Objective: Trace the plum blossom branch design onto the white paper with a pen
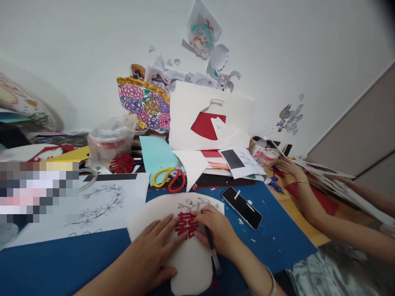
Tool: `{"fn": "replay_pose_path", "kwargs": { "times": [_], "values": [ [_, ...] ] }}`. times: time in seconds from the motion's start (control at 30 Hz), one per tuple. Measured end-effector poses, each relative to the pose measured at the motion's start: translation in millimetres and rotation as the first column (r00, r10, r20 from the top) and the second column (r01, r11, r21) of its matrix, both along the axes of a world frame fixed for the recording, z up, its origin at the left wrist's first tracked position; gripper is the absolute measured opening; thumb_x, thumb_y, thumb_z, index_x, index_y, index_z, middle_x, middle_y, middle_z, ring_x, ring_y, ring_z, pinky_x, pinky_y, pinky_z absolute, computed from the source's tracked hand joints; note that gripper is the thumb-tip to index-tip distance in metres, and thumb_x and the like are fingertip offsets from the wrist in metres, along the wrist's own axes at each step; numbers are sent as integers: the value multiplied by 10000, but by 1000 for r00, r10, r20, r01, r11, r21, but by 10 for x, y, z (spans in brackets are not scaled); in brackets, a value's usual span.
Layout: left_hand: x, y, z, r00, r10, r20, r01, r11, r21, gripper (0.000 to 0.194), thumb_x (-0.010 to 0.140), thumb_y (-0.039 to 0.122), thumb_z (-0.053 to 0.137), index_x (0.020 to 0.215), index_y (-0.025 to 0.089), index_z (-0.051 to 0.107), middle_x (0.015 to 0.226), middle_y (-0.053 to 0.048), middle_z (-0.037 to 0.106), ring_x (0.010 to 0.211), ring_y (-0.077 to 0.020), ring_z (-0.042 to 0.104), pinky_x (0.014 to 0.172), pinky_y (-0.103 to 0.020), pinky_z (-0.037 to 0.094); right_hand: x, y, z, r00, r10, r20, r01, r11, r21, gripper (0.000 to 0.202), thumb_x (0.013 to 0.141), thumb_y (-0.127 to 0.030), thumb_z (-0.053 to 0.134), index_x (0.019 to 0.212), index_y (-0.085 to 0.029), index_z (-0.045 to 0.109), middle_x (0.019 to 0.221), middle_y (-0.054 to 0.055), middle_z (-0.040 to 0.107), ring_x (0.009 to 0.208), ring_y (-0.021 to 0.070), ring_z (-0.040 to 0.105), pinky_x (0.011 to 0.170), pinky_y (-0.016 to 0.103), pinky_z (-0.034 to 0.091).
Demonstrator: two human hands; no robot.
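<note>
A white fan-shaped paper [193,267] lies on the blue mat, with a pencil-like drawing of flowers [202,202] along its upper part. On it rests a red double-happiness paper cutout [186,225]. My left hand [157,242] lies flat on the white paper, fingers stretched, their tips at the cutout's left and lower edges. From the right, my right hand [217,230] touches the cutout's right side with its fingertips. A black pen [212,246] is tucked in that hand, slanting down toward the mat.
Yellow-and-red-handled scissors [169,179] lie beyond the white paper. A phone [242,207] with paper scraps is on the right. On the left is a sheet with a drawn blossom branch [101,205]. Another person's arm [321,218] reaches in at far right.
</note>
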State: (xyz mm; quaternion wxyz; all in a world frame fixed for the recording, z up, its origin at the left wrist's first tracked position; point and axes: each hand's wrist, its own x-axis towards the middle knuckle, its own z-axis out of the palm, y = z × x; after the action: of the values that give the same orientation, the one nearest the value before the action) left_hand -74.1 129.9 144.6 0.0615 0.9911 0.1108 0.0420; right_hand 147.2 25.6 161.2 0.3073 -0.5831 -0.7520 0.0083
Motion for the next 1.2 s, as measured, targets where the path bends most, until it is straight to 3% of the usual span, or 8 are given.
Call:
{"fn": "replay_pose_path", "kwargs": {
  "times": [0.13, 0.3, 0.6, 0.87, 1.03, 1.2],
  "values": [
    [47, 35, 44, 998, 60, -12, -59, 996, 67, 657, 790, 431, 619, 1394, 315, 388, 1494, -159, 349, 1366, -370, 323, 1041, -583, 363, -14, 8, 37, 1000, 5, -13, -5, 1000, -6, 241, 797, -218, 636, 1037, -192, 649, 1175, 78, 692, 1044, 264, 574, 902, 402, 503],
    [79, 69, -61, 995, 68, 69, -75, 991, 106, 622, 814, 456, 588, 1388, 305, 400, 1483, -155, 374, 1341, -360, 368, 1035, -566, 362, -45, 35, 113, 999, -33, -39, 30, 997, -73, 323, 785, -243, 659, 1102, -184, 636, 1239, 95, 656, 1110, 270, 547, 948, 423, 486],
    [93, 41, -52, 993, 95, 75, -105, 985, 135, 618, 818, 437, 587, 1392, 335, 383, 1469, -147, 396, 1321, -356, 394, 1013, -553, 386, -51, 22, 67, 999, 32, 26, -33, 999, 7, 245, 824, -220, 610, 1062, -176, 646, 1159, 88, 697, 1074, 272, 568, 951, 416, 477],
    [102, 7, -3, 992, 91, 89, -102, 986, 135, 554, 807, 415, 597, 1336, 328, 456, 1416, -149, 458, 1291, -361, 427, 991, -559, 413, -66, 11, 95, 997, 71, 32, -73, 995, 72, 202, 837, -208, 581, 1031, -183, 635, 1097, 91, 715, 985, 254, 587, 864, 390, 509],
    [81, -95, -28, 986, 98, 132, -115, 985, 127, 511, 713, 249, 679, 1208, 293, 562, 1309, -121, 555, 1236, -355, 474, 986, -556, 426, -89, -17, 92, 991, 129, 32, -132, 986, 105, 138, 832, -194, 579, 960, -193, 630, 949, 82, 735, 876, 231, 606, 798, 354, 518],
    [68, -143, -52, 988, 80, 132, -95, 989, 114, 470, 708, 195, 652, 1167, 275, 588, 1324, -114, 548, 1250, -344, 472, 1003, -541, 419, -93, -21, 73, 989, 148, 6, -147, 974, 170, 137, 802, -154, 586, 928, -195, 622, 856, 77, 737, 780, 215, 598, 724, 335, 518]
  ]
}}
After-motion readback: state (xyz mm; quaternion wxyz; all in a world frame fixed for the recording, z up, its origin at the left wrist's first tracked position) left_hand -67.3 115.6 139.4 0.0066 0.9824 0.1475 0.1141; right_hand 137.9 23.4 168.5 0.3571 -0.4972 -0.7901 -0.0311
